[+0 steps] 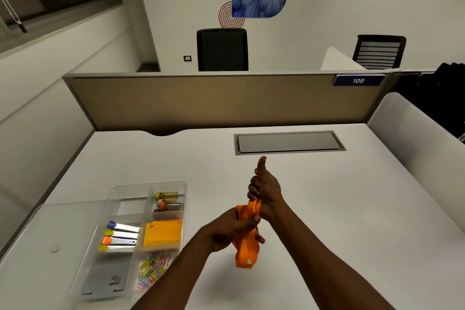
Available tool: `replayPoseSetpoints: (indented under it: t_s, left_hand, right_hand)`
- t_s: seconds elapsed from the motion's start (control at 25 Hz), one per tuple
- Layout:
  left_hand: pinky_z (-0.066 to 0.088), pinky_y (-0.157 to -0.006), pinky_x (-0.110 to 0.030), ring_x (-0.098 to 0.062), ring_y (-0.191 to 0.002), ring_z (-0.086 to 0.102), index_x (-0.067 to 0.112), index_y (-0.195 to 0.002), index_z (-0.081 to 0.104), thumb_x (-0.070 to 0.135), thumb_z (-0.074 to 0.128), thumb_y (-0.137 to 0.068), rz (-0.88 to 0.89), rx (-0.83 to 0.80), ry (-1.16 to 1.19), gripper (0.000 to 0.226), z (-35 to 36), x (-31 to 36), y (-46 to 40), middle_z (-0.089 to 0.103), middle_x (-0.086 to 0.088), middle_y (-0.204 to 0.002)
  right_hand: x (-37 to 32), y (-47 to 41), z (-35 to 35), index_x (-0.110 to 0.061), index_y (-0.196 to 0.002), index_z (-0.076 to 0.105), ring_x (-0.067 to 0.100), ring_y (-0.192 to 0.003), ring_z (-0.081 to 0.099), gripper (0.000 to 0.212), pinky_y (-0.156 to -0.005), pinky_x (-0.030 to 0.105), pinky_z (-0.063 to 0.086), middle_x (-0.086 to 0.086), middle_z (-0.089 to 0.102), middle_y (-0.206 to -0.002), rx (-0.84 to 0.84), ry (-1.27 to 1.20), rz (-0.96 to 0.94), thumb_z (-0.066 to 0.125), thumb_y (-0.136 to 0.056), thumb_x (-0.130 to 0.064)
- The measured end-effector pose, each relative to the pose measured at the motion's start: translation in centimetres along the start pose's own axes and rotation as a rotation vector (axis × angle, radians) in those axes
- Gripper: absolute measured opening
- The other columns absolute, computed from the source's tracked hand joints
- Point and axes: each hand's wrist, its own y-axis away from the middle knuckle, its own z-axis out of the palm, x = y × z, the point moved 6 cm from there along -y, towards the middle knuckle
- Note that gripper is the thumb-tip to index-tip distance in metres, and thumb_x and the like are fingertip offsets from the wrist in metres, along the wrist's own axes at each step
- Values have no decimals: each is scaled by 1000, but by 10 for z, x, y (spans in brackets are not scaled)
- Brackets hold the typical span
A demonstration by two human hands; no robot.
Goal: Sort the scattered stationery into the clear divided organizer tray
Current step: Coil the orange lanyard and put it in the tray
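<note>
The tray [110, 199] sits on the left, with pens, notes and clips in it. It is left of both hands. The left hand [226, 230] is closed around the orange scissors [245, 246], just right of the tray. They point up and down. The right hand [264, 189] grips their top end, thumb up.

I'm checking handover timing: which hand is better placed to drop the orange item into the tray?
Probably the left hand. It already grips the orange item and sits nearer the organizer tray, which lies on the left of the desk. The right hand is farther away and would have to cross over.
</note>
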Motion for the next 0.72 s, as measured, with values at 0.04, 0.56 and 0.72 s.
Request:
replayPoseSetpoints:
  t_s: [0.04,0.56,0.72]
  left_hand:
    - [55,-88,-45,-32,-90,70,16,-124,60,36,68,-89,-20,-12,15,41,-1,-1,4,67,-11,-90]
    - [56,-73,-33,-30,-100,67,14,-127,63,12,62,-93,1,150,308,35,-33,-10,24,66,-13,-125]
    - [58,-86,-37,-32,-100,69,5,-108,70,11,61,-91,0,202,529,20,-32,-17,25,70,-17,-114]
  right_hand:
    - [-3,0,-3,6,-105,44,10,-38,25,80,-39,23,25,-1,26,-48,-10,-32,3,66,-76,-65]
    - [-3,-13,-54,-17,-86,48,9,-39,30,43,-40,23,34,-3,32,-48,185,-305,42,64,-86,-56]
    - [-13,-19,-63,-15,-94,52,9,-39,31,44,-39,20,34,-3,34,-51,279,-425,27,64,-86,-57]
